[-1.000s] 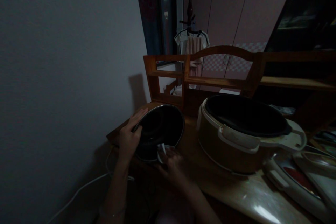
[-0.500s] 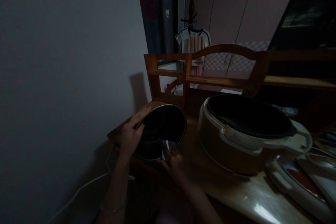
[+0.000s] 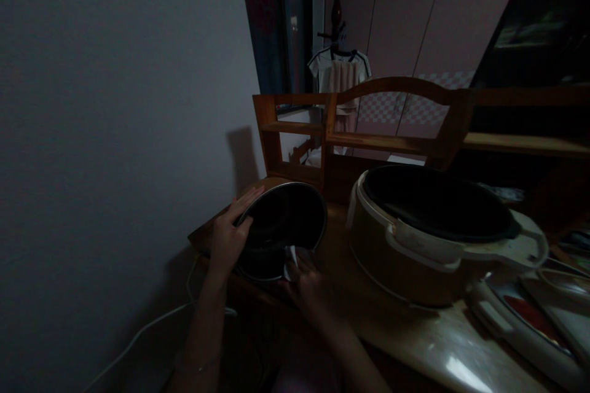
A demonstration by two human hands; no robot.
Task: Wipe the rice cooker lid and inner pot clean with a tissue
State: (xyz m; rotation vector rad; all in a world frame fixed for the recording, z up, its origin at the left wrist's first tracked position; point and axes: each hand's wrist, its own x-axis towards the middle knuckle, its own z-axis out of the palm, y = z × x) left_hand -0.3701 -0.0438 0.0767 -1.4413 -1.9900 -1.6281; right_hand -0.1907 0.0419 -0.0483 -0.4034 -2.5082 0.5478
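Note:
A dark round inner pot (image 3: 288,215) is tilted toward me at the left end of the wooden desk. My left hand (image 3: 230,236) grips its left rim, with the thumb inside and the fingers along the outside. At the near right rim, my right hand (image 3: 310,279) is closed on a white cloth or tissue (image 3: 291,261) pressed to the pot's inner edge. Some of the right fingers are dim and hard to make out. To the right stands a large cooker body (image 3: 405,258) with its dark round opening facing up.
The cooker's lid (image 3: 525,319) lies at the desk's right side. A wooden shelf rack (image 3: 387,142) runs along the back of the desk (image 3: 405,331). The wall (image 3: 138,135) rises close on the left, and a white cable (image 3: 152,325) hangs below the desk edge.
Almost nothing differs. The pot and both hands keep nearly the same places, with the right hand and cloth shifted very slightly at the rim.

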